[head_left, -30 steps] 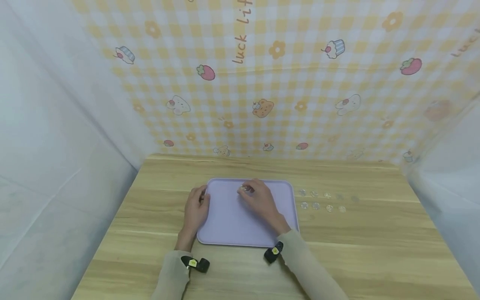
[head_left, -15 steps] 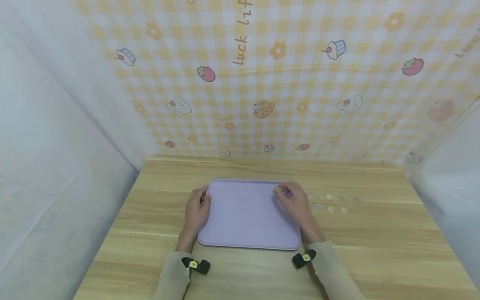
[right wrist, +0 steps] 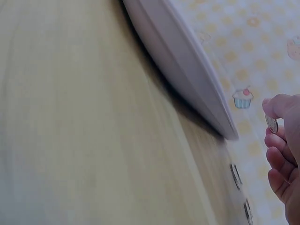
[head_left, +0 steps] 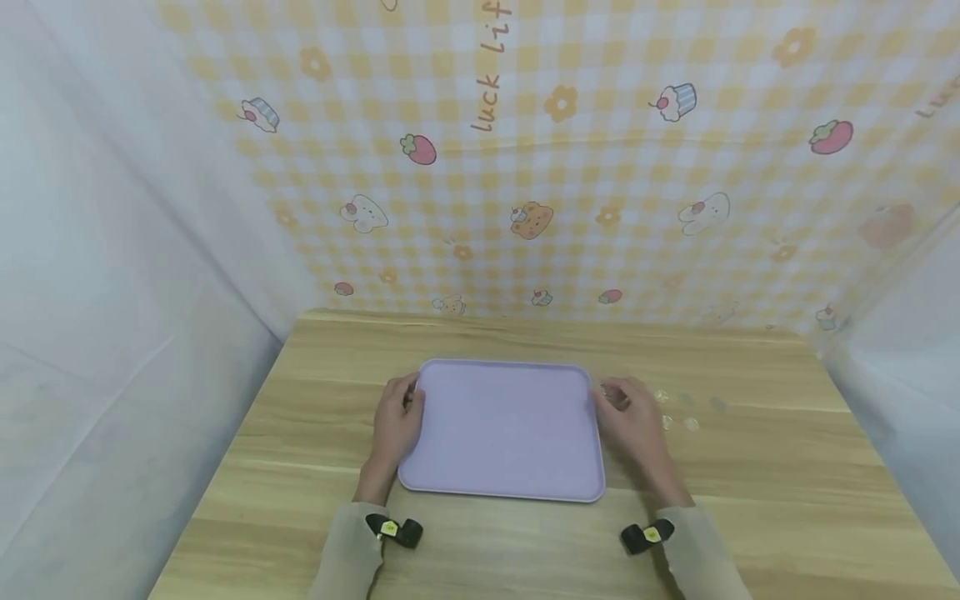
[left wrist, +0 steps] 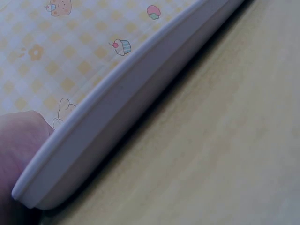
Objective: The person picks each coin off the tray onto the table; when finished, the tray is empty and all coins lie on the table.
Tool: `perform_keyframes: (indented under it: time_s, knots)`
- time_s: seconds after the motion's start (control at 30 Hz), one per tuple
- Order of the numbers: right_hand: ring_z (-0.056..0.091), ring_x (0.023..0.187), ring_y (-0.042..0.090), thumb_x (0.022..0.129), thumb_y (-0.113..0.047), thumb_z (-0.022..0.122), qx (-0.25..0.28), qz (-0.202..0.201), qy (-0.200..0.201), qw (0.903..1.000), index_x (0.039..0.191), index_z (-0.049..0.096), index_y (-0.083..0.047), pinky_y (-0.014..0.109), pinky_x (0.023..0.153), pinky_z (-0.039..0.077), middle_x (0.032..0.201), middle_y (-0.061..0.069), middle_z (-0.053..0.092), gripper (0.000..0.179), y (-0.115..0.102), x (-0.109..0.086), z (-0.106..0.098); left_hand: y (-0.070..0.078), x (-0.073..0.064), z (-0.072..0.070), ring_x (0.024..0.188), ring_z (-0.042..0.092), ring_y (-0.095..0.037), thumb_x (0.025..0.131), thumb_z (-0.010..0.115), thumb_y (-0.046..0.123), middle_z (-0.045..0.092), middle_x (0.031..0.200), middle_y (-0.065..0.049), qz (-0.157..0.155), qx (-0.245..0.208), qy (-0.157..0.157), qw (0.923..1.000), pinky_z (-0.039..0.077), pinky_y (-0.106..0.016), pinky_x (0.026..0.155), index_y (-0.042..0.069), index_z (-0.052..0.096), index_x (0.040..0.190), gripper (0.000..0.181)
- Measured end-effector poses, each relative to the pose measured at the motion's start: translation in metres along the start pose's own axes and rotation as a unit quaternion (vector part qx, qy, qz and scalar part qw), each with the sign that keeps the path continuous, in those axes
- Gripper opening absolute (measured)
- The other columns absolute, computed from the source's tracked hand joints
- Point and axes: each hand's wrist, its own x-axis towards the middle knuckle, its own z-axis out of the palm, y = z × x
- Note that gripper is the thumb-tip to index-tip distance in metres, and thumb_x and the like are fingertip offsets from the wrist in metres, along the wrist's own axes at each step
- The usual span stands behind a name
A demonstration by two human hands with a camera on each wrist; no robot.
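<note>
The lavender tray (head_left: 502, 429) lies flat on the wooden table. My left hand (head_left: 396, 423) holds its left edge, and in the left wrist view the thumb (left wrist: 23, 140) shows at the rim. Just off the tray's right edge, my right hand (head_left: 633, 421) pinches a silvery coin (right wrist: 272, 123) between thumb and fingertips, above the table. The other fingers are loosely curled below it. Several coins (head_left: 692, 424) lie in two rows to the right; the hand covers some of them in the head view. Two coins (right wrist: 236, 176) show near the tray corner in the right wrist view.
The wooden table (head_left: 750, 500) reaches back to a yellow checked cloth (head_left: 570, 167) with cartoon prints. White sheets (head_left: 112, 292) hang at both sides. A small black camera (head_left: 648, 536) is strapped to each wrist.
My right hand has moved right, from over the middle of the tray to just past its right edge, with the coin still in its fingers. The left hand stays on the tray.
</note>
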Motion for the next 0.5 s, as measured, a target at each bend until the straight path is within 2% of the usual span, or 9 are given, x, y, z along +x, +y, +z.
perform_keyframes:
  time_s: [0.13,0.27,0.4,0.5]
  knots:
    - [0.058,0.091,0.018,0.092,-0.034,0.071,-0.018,0.002,0.004,0.9998,0.111,0.072,-0.008,0.028,0.076,0.050,0.098,0.007,0.067,0.033,0.012,-0.002,-0.012,0.000,0.000,0.001,0.098,0.057,-0.020,0.101,0.053,0.015,0.059,0.115,-0.010,0.000,-0.001,-0.005,1.0000,0.052,-0.035,0.083,0.002,0.057,0.136,0.038]
    - [0.059,0.091,0.020,0.092,-0.032,0.071,-0.033,0.005,0.023,0.9992,0.109,0.073,-0.007,0.032,0.078,0.048,0.101,0.011,0.070,0.030,0.026,-0.006,-0.027,0.000,0.001,0.003,0.099,0.057,-0.020,0.102,0.053,0.017,0.058,0.115,-0.009,0.000,0.000,-0.008,1.0000,0.053,-0.034,0.083,0.003,0.057,0.137,0.038]
    - [0.059,0.091,0.020,0.092,-0.028,0.072,-0.045,0.013,0.035,0.9983,0.108,0.072,-0.006,0.024,0.078,0.046,0.101,0.012,0.070,0.027,0.038,-0.011,-0.042,0.000,0.001,0.003,0.097,0.057,-0.019,0.102,0.053,0.017,0.059,0.115,-0.009,0.001,0.005,-0.004,1.0000,0.052,-0.033,0.080,0.003,0.057,0.137,0.038]
    - [0.060,0.097,0.023,0.093,-0.029,0.071,-0.050,0.023,0.028,0.9981,0.111,0.070,-0.005,0.025,0.082,0.046,0.107,0.013,0.069,0.030,0.045,-0.015,-0.051,-0.001,0.000,0.002,0.096,0.057,-0.020,0.102,0.053,0.017,0.059,0.115,-0.010,0.000,0.007,0.000,1.0000,0.051,-0.033,0.080,0.003,0.058,0.136,0.037]
